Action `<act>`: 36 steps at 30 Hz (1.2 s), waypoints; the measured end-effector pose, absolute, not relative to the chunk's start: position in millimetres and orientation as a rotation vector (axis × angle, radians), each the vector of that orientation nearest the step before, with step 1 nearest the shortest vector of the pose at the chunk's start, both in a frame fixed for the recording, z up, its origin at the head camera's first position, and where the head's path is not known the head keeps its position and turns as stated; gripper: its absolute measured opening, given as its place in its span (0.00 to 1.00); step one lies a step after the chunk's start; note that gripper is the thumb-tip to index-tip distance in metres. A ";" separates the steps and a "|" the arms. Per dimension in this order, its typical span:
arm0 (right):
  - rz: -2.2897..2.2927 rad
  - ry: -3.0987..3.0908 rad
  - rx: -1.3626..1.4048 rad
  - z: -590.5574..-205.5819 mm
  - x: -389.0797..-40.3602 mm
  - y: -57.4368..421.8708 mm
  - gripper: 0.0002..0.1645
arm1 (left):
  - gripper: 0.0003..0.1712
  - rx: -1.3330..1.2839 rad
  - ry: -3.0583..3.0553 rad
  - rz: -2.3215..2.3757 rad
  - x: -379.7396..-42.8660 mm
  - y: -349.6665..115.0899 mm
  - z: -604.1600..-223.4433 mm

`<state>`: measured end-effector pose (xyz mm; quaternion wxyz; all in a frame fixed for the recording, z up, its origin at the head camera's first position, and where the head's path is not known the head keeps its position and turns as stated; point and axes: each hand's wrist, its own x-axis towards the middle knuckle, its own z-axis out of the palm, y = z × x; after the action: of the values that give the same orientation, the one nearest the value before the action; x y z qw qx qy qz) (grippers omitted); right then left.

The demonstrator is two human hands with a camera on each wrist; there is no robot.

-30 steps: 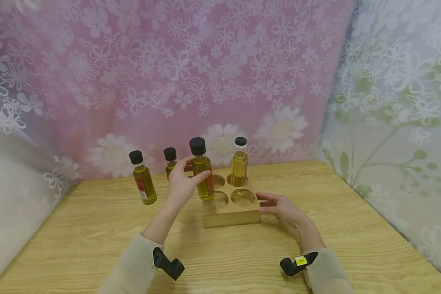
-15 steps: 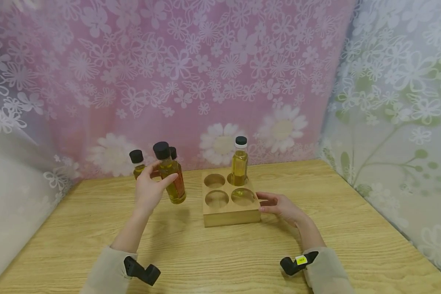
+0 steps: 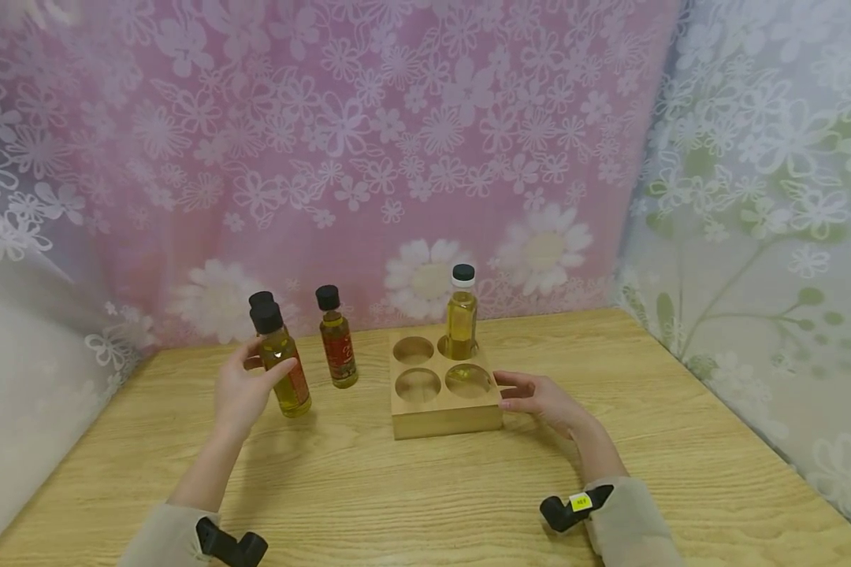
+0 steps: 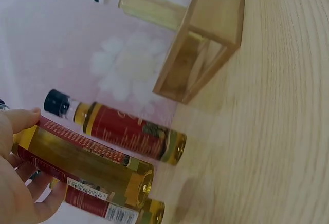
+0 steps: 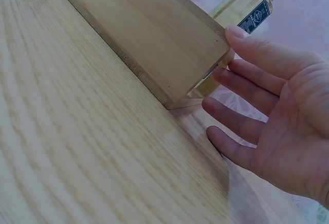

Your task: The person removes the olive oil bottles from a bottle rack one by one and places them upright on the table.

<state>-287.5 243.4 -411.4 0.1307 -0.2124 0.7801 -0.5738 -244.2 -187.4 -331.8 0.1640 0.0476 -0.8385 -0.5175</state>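
Observation:
My left hand grips an olive-oil bottle with a black cap and red label, slightly tilted. Behind it a second red-labelled bottle is mostly hidden. A third stands upright to the right; its label shows in the left wrist view. My right hand touches the right side of a wooden holder with round holes. In the right wrist view, the thumb lies at the holder's corner and the other fingers are loosely bent. A pale-oil bottle with a white-and-black cap stands in its back right hole.
The wood-grain table stretches in front of the holder. A pink flowered curtain hangs close behind the bottles, and a white flowered one runs along the right edge. Black wrist cameras sit on both sleeves.
My left hand has carried its bottle leftward from over the holder, past the standing bottle, and lower, in front of the leftmost one. My right hand has stayed at the holder.

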 end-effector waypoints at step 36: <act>-1.689 2.235 -0.592 -411.8 -286.9 243.4 0.41 | 0.37 0.280 -2.430 -1.405 -242.3 -223.6 -357.7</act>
<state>-286.9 243.4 -411.8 0.1387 -0.2048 0.7729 -0.5843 -242.3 -223.6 -357.7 0.1596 0.0980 -0.8504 -0.4918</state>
